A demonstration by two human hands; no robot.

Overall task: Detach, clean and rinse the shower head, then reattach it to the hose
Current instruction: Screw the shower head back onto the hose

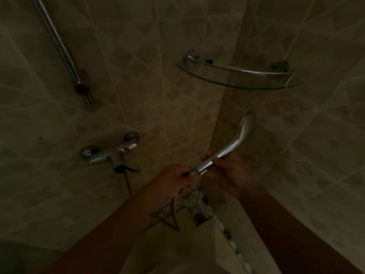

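A chrome shower head [235, 139] with a long curved handle points up and to the right in front of the tiled corner. My right hand [231, 173] grips the lower part of its handle. My left hand [175, 178] is closed on the hose nut [194, 172] at the very bottom of the handle. The metal hose [174, 212] drops from under my left hand toward the floor, and another stretch of it hangs below the mixer tap [110, 153].
A chrome slide rail [59, 46] runs down the wall at upper left. A glass corner shelf [241, 76] with a chrome guard sits above the shower head. A floor drain [198, 216] lies in the corner between pebble-trimmed tiles. The room is dim.
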